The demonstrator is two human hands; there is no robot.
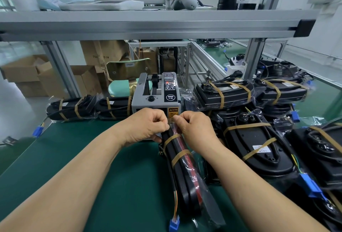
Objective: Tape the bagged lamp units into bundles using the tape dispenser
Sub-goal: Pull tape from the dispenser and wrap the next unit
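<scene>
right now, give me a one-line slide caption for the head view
Left hand and right hand pinch the far end of a twice-taped bagged lamp unit before the tape dispenser.

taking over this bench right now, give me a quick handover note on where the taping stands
Hands: left hand and right hand both pinch the far end of the bagged unit, just in front of the tape dispenser. Whether a tape strip is between them is unclear.
Done: two tape bands wrap this unit. Taped bundles lie behind on the left, with another pile on the right.
Left: probably finish this end, then set the unit with the rest.
</scene>
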